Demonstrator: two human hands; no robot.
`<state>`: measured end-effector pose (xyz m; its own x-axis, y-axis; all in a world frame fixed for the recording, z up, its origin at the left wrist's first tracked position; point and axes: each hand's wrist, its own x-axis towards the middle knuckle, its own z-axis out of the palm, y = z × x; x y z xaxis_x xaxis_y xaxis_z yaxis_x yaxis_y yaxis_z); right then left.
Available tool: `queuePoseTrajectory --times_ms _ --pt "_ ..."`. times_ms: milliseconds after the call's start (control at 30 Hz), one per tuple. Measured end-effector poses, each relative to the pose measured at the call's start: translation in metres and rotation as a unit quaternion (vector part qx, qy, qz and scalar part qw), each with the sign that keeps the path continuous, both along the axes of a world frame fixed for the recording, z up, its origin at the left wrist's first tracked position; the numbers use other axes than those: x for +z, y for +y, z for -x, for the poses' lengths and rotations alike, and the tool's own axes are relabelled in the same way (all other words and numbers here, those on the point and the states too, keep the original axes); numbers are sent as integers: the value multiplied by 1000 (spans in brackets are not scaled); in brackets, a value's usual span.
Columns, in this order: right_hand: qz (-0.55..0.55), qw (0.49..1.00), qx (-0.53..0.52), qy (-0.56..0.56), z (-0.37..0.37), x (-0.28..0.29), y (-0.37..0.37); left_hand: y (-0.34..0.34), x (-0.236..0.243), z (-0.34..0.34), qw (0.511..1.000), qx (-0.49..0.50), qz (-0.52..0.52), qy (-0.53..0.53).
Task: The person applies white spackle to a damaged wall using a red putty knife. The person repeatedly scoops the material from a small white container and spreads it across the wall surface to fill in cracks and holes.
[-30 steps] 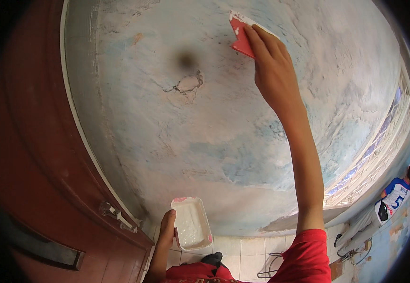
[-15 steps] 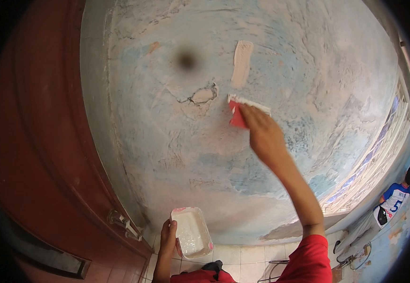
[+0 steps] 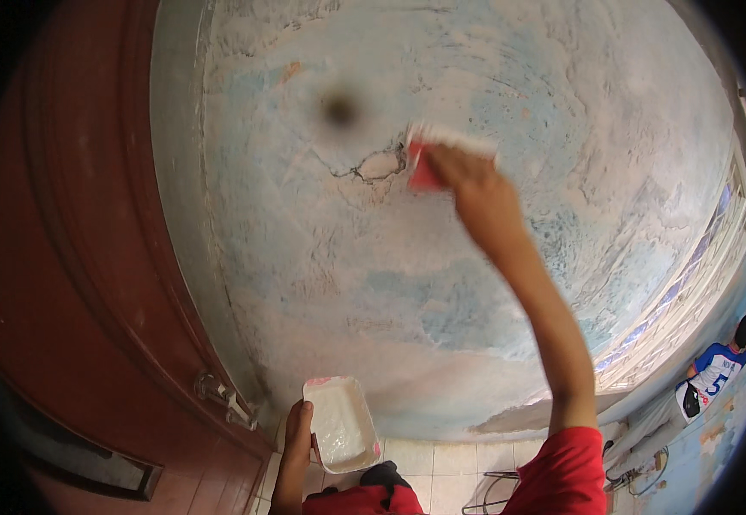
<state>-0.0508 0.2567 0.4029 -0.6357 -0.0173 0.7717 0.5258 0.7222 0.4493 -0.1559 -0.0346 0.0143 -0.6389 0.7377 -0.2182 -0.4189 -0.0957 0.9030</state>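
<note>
My right hand (image 3: 474,183) grips a red flat scraper (image 3: 423,174) against the patchy blue and off-white wall (image 3: 330,266). White paste lines the scraper's upper edge, which is smeared by motion. Just left of the blade, a cracked hollow (image 3: 380,166) shows a dark, broken outline. Low down, my left hand (image 3: 299,432) is closed on the left side of a rectangular white tub (image 3: 332,380), its thumb at the rim. Creamy white paste lies inside the tub, and pinkish smears mark its corners.
A reddish-brown door (image 3: 72,240) with a metal handle (image 3: 229,400) stands at the left. A grilled window (image 3: 677,300) is on the right. Farther right, another person (image 3: 716,369) stands by a blue wall. Pale floor tiles (image 3: 411,455) and a dark cable or frame (image 3: 493,489) show below.
My right hand has moved the scraper up the wall. The thick strip of paste above it no longer shows. The tub has shifted slightly left in view, still in my left hand.
</note>
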Motion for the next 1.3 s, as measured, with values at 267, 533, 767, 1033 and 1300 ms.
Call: queuePoseTrajectory --times_ms 267,533,767,1033,1300 --pt "126 989 48 -66 -14 -69 -20 -6 -12 3 1000 8 -8 28" --pt "-120 992 35 -31 30 37 -11 -3 -14 -7 991 -35 11 -126" --pt "-85 989 -40 -115 31 -169 -32 -5 -11 -7 979 6 -65 -193" --pt "49 999 21 -2 43 -2 -39 -23 -3 2 975 34 -97 -199" --pt "-152 986 11 -65 64 -57 -26 -30 -24 3 987 11 -45 -156"
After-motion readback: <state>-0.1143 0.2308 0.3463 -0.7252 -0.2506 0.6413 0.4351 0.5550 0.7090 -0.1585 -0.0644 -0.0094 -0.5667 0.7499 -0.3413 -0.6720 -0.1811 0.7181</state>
